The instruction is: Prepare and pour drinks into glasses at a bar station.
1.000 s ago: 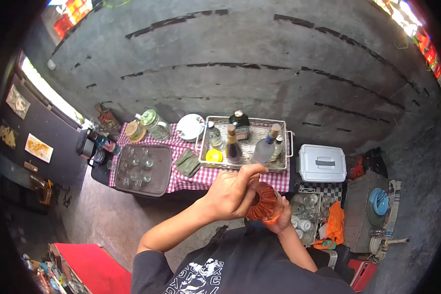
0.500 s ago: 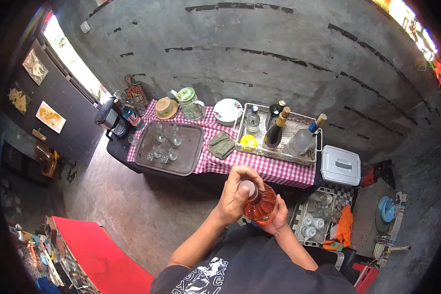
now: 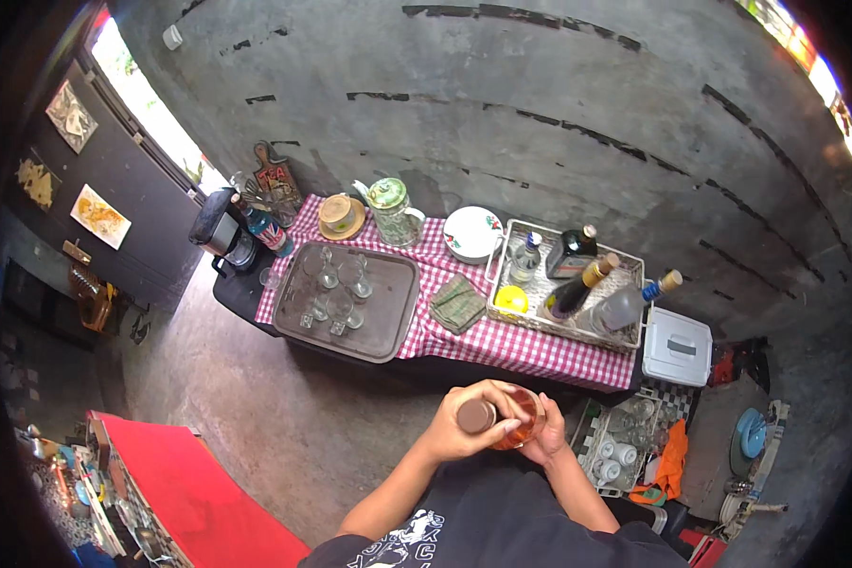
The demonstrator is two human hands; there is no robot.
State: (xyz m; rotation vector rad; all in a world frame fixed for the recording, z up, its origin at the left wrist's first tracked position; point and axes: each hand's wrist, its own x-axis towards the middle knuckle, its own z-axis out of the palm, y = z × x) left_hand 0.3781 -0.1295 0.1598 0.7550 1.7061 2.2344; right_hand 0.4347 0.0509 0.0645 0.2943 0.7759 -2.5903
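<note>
In front of my chest I hold a glass bottle (image 3: 524, 424) of reddish-amber liquid with a round brown cap. My left hand (image 3: 452, 434) is wrapped round its neck and shoulder, with the cap showing by the thumb. On the other side of the body, my right hand (image 3: 547, 434) cups the bottle from the right. The bottle tilts so that its cap points toward the camera and left. Beyond both hands stands a table with a red-and-white checked cloth (image 3: 502, 348).
The table bears a brown tray (image 3: 388, 308) of small glasses, a green folded cloth (image 3: 459, 305), white plates (image 3: 473, 233), a jug (image 3: 398, 220) and a wire basket (image 3: 563, 335) of bottles. A lidded box (image 3: 677, 346) stands right. A red-topped surface (image 3: 185, 478) lies lower left.
The bottle has tipped, so its cap now faces the camera more and sits lower and left. Both hands have shifted slightly down and stay on the bottle. The view has turned a little.
</note>
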